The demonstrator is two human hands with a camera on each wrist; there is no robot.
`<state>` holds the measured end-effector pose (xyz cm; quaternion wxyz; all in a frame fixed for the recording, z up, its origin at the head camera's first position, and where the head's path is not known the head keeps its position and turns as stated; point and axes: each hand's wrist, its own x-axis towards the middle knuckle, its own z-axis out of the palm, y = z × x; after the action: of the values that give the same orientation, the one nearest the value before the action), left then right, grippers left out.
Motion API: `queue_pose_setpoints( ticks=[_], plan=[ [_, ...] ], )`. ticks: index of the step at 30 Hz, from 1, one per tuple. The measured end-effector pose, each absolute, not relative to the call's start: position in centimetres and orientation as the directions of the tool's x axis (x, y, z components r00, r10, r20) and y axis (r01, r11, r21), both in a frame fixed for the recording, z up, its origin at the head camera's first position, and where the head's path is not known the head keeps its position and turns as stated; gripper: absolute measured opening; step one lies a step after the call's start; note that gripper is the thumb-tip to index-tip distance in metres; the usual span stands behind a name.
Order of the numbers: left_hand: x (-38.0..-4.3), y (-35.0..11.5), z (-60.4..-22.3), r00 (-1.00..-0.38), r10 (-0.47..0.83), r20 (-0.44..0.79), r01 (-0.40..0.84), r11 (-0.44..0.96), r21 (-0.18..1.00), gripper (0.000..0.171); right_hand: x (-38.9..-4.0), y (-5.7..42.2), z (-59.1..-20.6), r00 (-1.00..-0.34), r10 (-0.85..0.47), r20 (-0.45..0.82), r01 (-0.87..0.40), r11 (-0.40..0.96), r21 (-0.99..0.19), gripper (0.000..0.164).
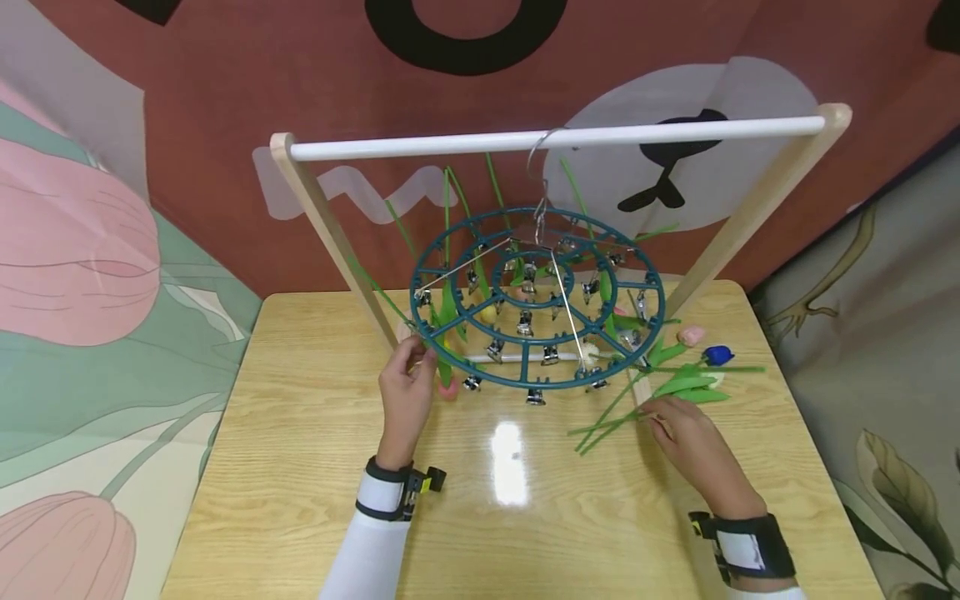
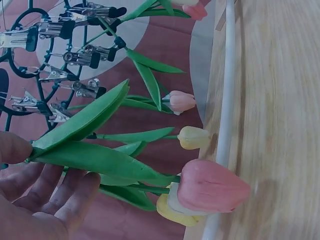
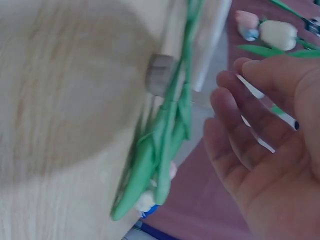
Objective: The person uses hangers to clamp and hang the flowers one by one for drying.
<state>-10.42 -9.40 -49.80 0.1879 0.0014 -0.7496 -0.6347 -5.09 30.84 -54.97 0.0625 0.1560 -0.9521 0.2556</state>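
Observation:
My left hand (image 1: 407, 392) is at the near left rim of a round teal clip hanger (image 1: 468, 373). In the left wrist view, its thumb and fingers pinch the stem of a pink tulip (image 2: 212, 186), whose bloom hangs downward. Other tulips, among them a yellow one (image 2: 194, 137) and a pale pink one (image 2: 181, 102), hang from the hanger's metal clips (image 2: 82, 59). My right hand (image 1: 686, 437) hovers with loosely bent fingers beside loose tulip stems (image 3: 172, 107) on the table; nothing shows between those fingers. A blue tulip (image 1: 718, 356) lies among them.
The hanger hooks onto the white bar (image 1: 450, 146) of a wooden stand (image 1: 757, 208). A lower white rod (image 2: 227, 90) runs between its legs. The wooden table (image 1: 300, 500) meets a printed cloth (image 1: 300, 75) at the back.

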Motion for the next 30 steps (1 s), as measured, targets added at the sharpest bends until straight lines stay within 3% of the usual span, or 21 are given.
queue_pose_setpoints(
  ticks=[6,20,27,30],
  plan=[
    [-10.4,-9.2,-49.8,-0.919,-0.227,0.323,0.273,0.224,0.935,0.020,-6.0,30.5,-56.7,-0.874,-0.352,0.336,-0.465,0.808,-0.362,0.024],
    [-9.4,-8.7,-49.7,-0.915,-0.145,0.377,0.317,0.320,0.893,0.024,-6.6,29.8,-58.9,-0.827,-0.468,0.311,-0.533,0.829,-0.171,0.031],
    [-8.9,-9.0,-49.2,-0.904,-0.133,0.407,0.337,0.367,0.867,0.040,-6.0,29.3,-58.0,-0.802,-0.484,0.351,-0.558,0.815,-0.153,0.037],
    [-8.3,-9.2,-49.1,-0.888,-0.116,0.444,0.362,0.419,0.833,0.037,-5.6,28.8,-57.3,-0.789,-0.484,0.379,-0.568,0.809,-0.150,0.041]
  ],
)
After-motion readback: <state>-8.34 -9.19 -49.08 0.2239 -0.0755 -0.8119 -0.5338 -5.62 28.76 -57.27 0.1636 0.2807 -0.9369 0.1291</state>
